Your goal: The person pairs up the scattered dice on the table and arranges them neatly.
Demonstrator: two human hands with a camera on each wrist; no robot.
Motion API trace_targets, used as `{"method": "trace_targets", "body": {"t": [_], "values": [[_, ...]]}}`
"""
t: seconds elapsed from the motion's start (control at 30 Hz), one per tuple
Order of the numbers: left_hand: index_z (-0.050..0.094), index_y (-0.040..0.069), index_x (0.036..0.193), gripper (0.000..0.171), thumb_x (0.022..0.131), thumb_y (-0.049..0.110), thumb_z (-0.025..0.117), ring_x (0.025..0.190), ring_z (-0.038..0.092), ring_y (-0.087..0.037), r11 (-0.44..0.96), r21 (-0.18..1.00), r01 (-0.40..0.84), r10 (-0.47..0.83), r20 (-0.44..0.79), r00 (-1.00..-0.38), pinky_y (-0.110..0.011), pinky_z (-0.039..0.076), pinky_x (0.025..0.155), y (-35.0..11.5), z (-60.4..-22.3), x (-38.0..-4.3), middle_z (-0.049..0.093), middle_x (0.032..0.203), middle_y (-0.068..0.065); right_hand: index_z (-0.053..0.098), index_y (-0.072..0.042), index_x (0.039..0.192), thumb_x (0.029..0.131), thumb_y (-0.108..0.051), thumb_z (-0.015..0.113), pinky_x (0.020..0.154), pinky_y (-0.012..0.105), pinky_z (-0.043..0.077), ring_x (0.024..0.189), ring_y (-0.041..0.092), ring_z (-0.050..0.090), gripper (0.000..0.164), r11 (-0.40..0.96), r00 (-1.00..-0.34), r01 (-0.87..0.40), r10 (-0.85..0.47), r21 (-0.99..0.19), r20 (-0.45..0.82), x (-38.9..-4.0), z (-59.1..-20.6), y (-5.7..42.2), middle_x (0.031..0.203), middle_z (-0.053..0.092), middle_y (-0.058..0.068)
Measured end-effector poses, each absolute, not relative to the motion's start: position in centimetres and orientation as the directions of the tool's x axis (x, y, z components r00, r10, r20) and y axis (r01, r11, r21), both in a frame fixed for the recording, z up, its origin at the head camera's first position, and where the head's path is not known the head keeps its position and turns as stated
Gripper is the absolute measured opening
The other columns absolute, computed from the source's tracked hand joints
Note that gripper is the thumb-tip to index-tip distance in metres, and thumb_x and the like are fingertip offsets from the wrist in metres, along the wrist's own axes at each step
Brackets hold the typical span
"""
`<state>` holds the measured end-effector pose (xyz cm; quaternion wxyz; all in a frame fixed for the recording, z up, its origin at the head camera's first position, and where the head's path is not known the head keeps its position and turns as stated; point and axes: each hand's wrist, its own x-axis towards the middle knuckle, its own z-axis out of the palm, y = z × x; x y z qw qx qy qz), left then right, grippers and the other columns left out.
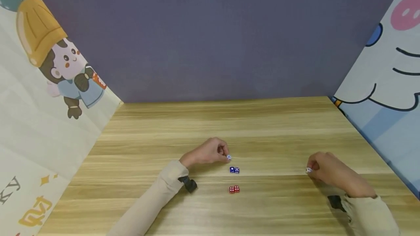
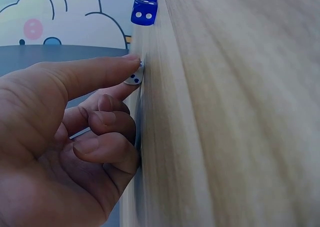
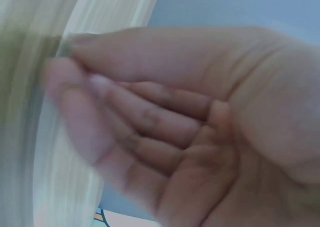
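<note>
My left hand (image 1: pixel 210 151) pinches a white die with blue pips (image 1: pixel 229 157) between thumb and index finger, right at the tabletop. In the left wrist view this die (image 2: pixel 135 77) is partly covered by the fingertips, and the other fingers are curled. Two blue dice (image 1: pixel 234 170) sit side by side just in front of that hand. Nearer me, two red dice (image 1: pixel 234 189) stand together in line with the blue ones. Off to the right, my right hand (image 1: pixel 333 168) pinches another white die (image 1: pixel 308 170) at its fingertips. The right wrist view is blurred and mostly hides that die.
All the dice are on or over a wood-grain tabletop (image 1: pixel 262 130). A dark grey panel (image 1: pixel 216 39) rises along the far edge. Cartoon-printed sheets stand on the left (image 1: pixel 65 134) and right (image 1: pixel 377 119) sides. A dark band with a small device (image 1: pixel 188 184) is on the left wrist.
</note>
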<state>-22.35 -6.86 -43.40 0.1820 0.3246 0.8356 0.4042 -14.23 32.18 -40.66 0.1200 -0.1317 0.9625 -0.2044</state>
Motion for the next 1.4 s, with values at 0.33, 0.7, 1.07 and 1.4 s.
{"method": "trace_targets", "body": {"t": [0.33,0.7,1.07,1.4], "values": [[0.07,0.006,0.085,0.011,0.083,0.008,0.08,0.06,0.047,-0.005,0.456,0.793,0.403,0.699,-0.039,-0.714,-0.019,0.041,0.056,-7.0,-43.6,-22.4,0.058,0.07,0.001,0.076,-0.004,0.099,0.085,-0.009,0.077,0.059,0.025,0.053,0.072,0.011,0.067,0.015,0.809,-0.935,-0.352,-0.289,-0.471,0.204,-13.9,-40.0,29.4,0.085,0.074,0.001],[0.069,0.009,0.083,0.012,0.083,0.009,0.08,0.059,0.045,-0.004,0.463,0.784,0.414,0.701,-0.039,-0.712,-0.018,0.04,0.056,-6.9,-43.6,-22.6,0.055,0.068,0.003,0.078,-0.007,0.101,0.085,-0.007,0.077,0.062,0.024,0.055,0.072,0.006,0.068,0.016,0.767,-0.889,-0.451,-0.338,-0.456,0.31,-14.9,-40.4,25.5,0.088,0.075,-0.001],[0.069,0.008,0.085,0.011,0.083,0.008,0.08,0.059,0.045,-0.004,0.47,0.784,0.405,0.697,-0.048,-0.716,-0.018,0.04,0.056,-7.0,-43.6,-22.4,0.055,0.068,0.003,0.075,-0.008,0.101,0.089,-0.012,0.075,0.061,0.024,0.052,0.072,0.004,0.063,0.013,0.741,-0.886,-0.46,-0.421,-0.489,0.195,-17.2,-39.9,22.1,0.083,0.07,-0.007],[0.069,0.008,0.084,0.011,0.083,0.009,0.08,0.059,0.045,-0.003,0.473,0.782,0.405,0.692,-0.046,-0.72,-0.018,0.04,0.055,-7.0,-43.6,-22.6,0.056,0.067,0.004,0.075,-0.009,0.094,0.087,-0.009,0.075,0.064,0.024,0.052,0.073,0.004,0.062,0.007,0.653,-0.83,-0.49,-0.552,-0.577,0.08,-19.4,-40.9,18.3,0.083,0.07,-0.005]]}}
